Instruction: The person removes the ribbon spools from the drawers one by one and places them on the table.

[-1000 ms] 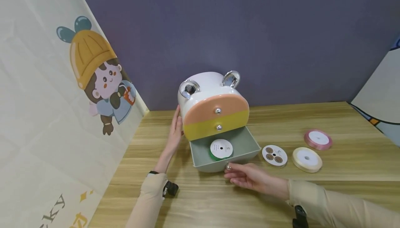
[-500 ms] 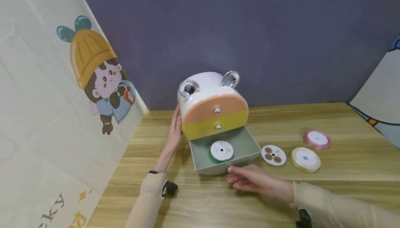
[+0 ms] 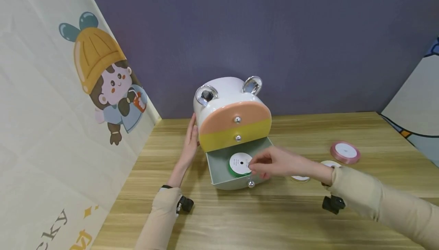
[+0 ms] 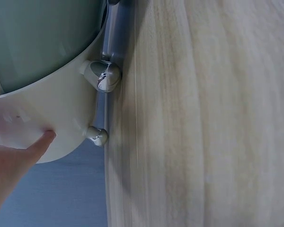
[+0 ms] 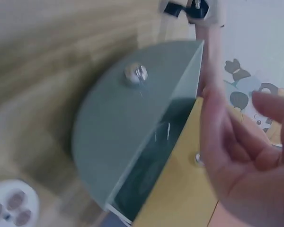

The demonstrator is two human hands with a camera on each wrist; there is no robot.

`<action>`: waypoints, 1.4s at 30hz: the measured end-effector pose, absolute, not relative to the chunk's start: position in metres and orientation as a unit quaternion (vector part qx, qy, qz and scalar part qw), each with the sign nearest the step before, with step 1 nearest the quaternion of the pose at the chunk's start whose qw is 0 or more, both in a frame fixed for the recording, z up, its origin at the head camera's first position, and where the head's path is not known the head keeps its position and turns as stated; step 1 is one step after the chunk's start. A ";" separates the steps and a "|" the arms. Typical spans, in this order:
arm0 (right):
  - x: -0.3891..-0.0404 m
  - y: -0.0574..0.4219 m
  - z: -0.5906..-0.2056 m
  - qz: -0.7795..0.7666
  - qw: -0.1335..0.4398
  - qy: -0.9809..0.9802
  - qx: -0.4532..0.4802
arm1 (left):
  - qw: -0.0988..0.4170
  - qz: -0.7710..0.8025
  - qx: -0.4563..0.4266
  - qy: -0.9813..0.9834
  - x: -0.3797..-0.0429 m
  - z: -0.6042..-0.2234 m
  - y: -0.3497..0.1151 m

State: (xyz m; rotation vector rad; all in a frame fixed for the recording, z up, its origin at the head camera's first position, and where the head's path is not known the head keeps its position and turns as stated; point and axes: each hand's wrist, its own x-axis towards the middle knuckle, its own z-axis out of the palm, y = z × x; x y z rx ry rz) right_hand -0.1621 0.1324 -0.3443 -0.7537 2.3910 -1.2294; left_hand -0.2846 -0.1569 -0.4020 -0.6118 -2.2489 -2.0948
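Observation:
A white animal-shaped drawer cabinet [image 3: 223, 90] with silver ears stands against the back partition. Its orange and yellow drawers are closed, while the grey-green bottom drawer [image 3: 229, 185] is pulled out. In that drawer lies a green ribbon spool [image 3: 238, 162] with a white label. My left hand [image 3: 189, 149] rests on the cabinet's left side, fingers straight; its thumb [image 4: 42, 142] shows against the white shell in the left wrist view. Over the drawer's right part is my right hand [image 3: 281, 162], fingertips right at the spool's edge, fingers loosely bent and thumb apart.
To the right on the wooden table [image 3: 274, 219] lie a pink ribbon spool [image 3: 345, 151] and a cream spool [image 3: 330, 163], the latter partly behind my right forearm. A spool with brown circles [image 5: 14, 203] lies beside the drawer. A printed white sheet [image 3: 44, 109] hangs at left.
The bottom drawer came out slightly further, then my right hand let go of its silver knob and moved up and over the drawer to the green spool. My left hand stayed on the cabinet.

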 end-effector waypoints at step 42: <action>-0.221 0.055 -0.395 -0.094 0.096 0.970 -0.201 | 0.009 -0.672 -0.198 -0.714 -0.295 -0.415 -0.159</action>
